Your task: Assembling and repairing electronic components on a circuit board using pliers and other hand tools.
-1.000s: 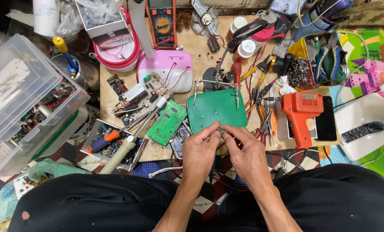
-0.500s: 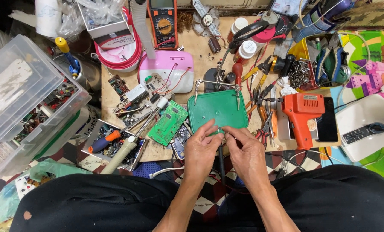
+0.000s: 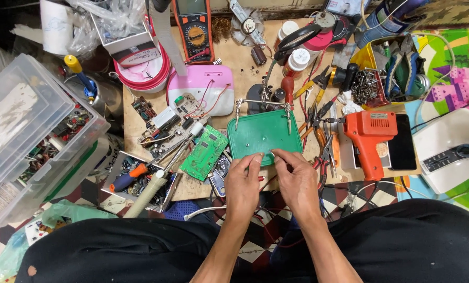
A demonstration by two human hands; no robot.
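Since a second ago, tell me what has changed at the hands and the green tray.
Both hands have eased apart: the left hand and right hand were pinched together over something small and thin, and now rest fingertips on the near edge of the green tray. Whether that small thing is still in a grip cannot be told. The tray, green circuit board and orange tool have stayed put.

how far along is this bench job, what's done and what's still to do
Done: a green tray sits under the clip stand, tools laid out around it. In hand: the left hand and right hand pinch something too small to tell at the tray's near edge. Left: the clips hang empty, and the green circuit board lies untouched.
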